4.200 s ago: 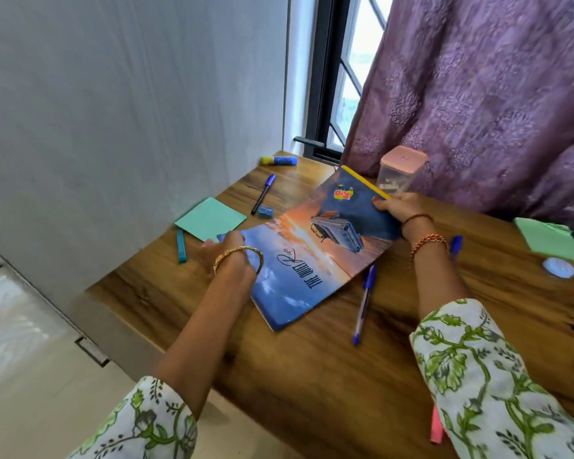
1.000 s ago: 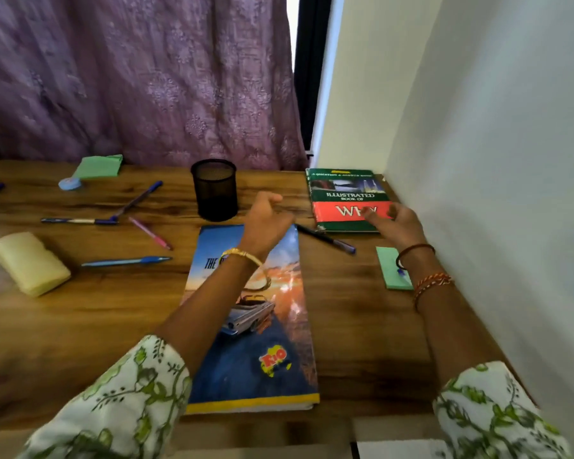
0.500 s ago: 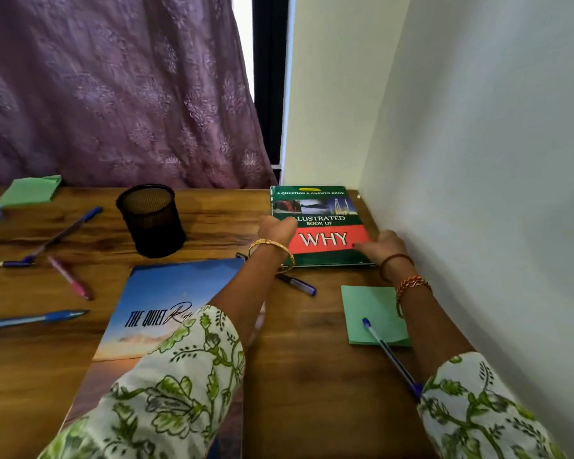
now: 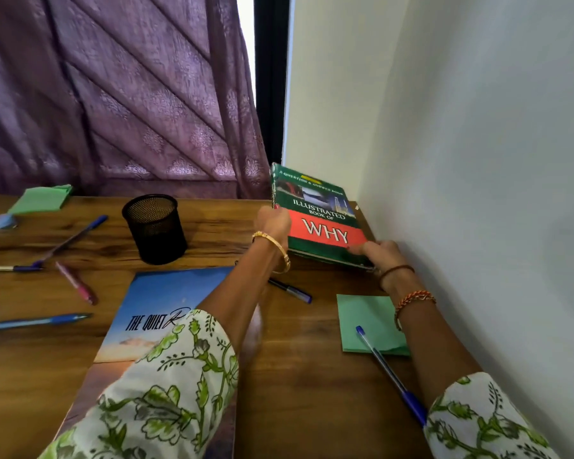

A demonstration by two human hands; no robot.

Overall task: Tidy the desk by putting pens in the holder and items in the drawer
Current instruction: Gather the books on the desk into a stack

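Both hands are on the green book (image 4: 318, 220) at the far right corner of the desk (image 4: 295, 392), hard by the wall (image 4: 478, 160): the left hand (image 4: 274, 221) grips its left edge with fingers curled round it, the right hand (image 4: 380, 253) pinches the near right corner, and the book tilts, its left side raised off the wood. It looks like a lift under way, and I judge this book is bound for the drawer, which is nowhere in view. As for progress, the tidy-up looks barely started. The mesh holder (image 4: 154, 228) stands upright left of the book, and no pen sticks up out of it; whether anything lies at the bottom, I cannot tell. Pens lie loose everywhere: a dark pen (image 4: 290, 288) just near of the book, a blue pen (image 4: 391, 376) lying across the green notepad (image 4: 370, 323) at near right, a pink pen (image 4: 77, 283), a long blue pen (image 4: 35, 321) and two more pens (image 4: 43, 251) out on the left. The big blue notebook (image 4: 169, 299) lies flat in the middle under the left sleeve. At far left sit another green pad (image 4: 42, 198) and a small round blue thing (image 4: 0, 221). So by my reckoning nearly all remains: every pen to the holder, books and pads to the drawer.
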